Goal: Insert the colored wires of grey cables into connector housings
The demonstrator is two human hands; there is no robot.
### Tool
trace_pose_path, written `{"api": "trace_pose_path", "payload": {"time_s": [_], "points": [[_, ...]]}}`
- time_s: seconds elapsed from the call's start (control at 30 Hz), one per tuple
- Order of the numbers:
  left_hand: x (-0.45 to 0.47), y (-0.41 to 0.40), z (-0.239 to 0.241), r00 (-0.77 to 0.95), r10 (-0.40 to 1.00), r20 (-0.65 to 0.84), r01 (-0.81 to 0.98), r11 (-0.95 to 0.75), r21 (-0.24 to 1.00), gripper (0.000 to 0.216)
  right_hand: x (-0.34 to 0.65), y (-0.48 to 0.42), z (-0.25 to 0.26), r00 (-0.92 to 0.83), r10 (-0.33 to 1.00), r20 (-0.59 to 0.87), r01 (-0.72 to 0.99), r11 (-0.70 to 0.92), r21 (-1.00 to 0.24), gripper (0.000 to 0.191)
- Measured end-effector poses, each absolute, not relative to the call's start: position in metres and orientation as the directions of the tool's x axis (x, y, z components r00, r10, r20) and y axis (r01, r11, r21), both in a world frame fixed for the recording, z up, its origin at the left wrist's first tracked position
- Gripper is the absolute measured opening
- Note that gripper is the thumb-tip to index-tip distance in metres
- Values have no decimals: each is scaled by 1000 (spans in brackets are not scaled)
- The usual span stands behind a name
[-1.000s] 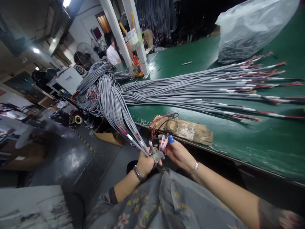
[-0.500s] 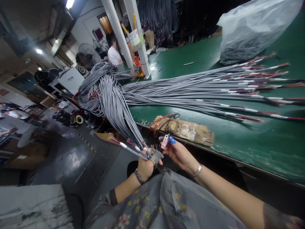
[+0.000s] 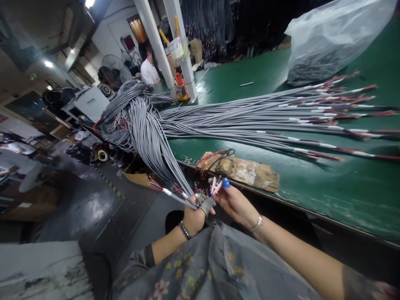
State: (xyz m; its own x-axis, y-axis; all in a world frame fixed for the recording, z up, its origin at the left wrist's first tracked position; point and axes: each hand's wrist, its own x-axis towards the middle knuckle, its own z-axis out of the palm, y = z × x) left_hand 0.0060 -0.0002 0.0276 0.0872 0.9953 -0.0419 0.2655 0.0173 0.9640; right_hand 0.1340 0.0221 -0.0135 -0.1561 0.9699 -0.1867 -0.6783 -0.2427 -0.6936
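Observation:
Closed around a bundle of grey cables (image 3: 175, 162) near its end, my left hand (image 3: 193, 217) has a grey covering on its thumb. Fine coloured wire ends (image 3: 204, 192) stick up beside that thumb. One cable with stripped coloured wires (image 3: 156, 184) points off to the left. Just right of the bundle, my right hand (image 3: 239, 208) pinches a small pink clothes peg (image 3: 216, 186), its two legs apart in a V. Blue tape or a cover wraps a fingertip of this hand. Whether the peg touches the wires, I cannot tell.
More grey cables (image 3: 237, 118) lie across the green table (image 3: 328, 187), their stripped ends to the right. Near the table edge sits a taped cardboard piece (image 3: 250, 171) with leads. A plastic bag (image 3: 334, 46) stands at the back right. A person (image 3: 150, 71) is beyond the white posts.
The pink peg has turned in my right hand: its flat side showed before, now its V shape shows. My left hand still grips the cables in nearly the same place.

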Motion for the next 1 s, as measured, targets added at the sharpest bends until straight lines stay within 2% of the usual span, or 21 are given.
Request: {"api": "trace_pose_path", "payload": {"time_s": [0.1, 0.3, 0.5, 0.63, 0.8, 0.9, 1.0], "points": [[3, -1, 25, 111, 992, -58, 281, 25, 959, 36, 135, 24, -15, -140, 954, -263, -734, -279, -620, 39], [0, -2, 22, 137, 987, -89, 283, 47, 958, 36, 135, 23, -18, -141, 952, -272, -746, -282, -603, 39], [-7, -6, 26, 142, 987, -72, 257, 34, 966, 37, 144, 14, -23, -273, 933, -234, -682, -359, -637, 49], [-9, -8, 25, 141, 988, -66, 251, 29, 968, 38, 147, 3, -23, -390, 899, -197, -616, -414, -670, 46], [-12, -5, 18, 217, 976, -10, 317, -61, 946, 37, 141, -4, -15, -386, 911, -147, -569, -360, -740, 32], [-15, -1, 16, 329, 944, 10, 388, -145, 910, 32, 139, -3, -11, -372, 918, -135, -536, -331, -777, 31], [-17, 0, 17, 365, 931, -11, 380, -138, 915, 33, 140, -1, -11, -373, 918, -132, -527, -327, -785, 31]]}}
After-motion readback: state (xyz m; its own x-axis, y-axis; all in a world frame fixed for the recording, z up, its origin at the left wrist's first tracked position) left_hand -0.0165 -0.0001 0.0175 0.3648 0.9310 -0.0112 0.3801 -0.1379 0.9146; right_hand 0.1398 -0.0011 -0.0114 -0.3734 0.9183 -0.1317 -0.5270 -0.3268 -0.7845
